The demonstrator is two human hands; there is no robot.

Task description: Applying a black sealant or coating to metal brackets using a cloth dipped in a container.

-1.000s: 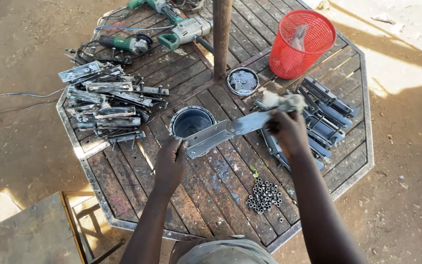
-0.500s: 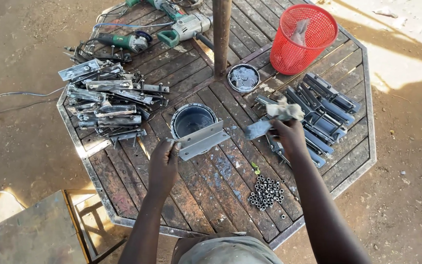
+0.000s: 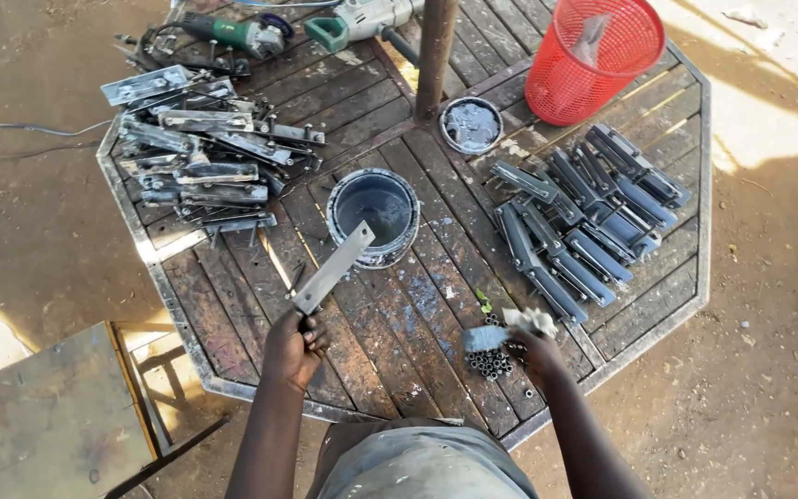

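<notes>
The flat metal bar (image 3: 332, 269) slants up from the left hand (image 3: 294, 346), whose grip is closed around its lower end; its top reaches the rim of the paint can (image 3: 373, 215) at mid-counter. The right hand (image 3: 535, 347) clasps a grey-tipped brush (image 3: 489, 336) over small dark bolts (image 3: 489, 357) near the wooden counter's (image 3: 399, 351) near edge.

Octagonal slatted wooden table (image 3: 233, 305), dirt ground (image 3: 30, 231), sunlight
</notes>
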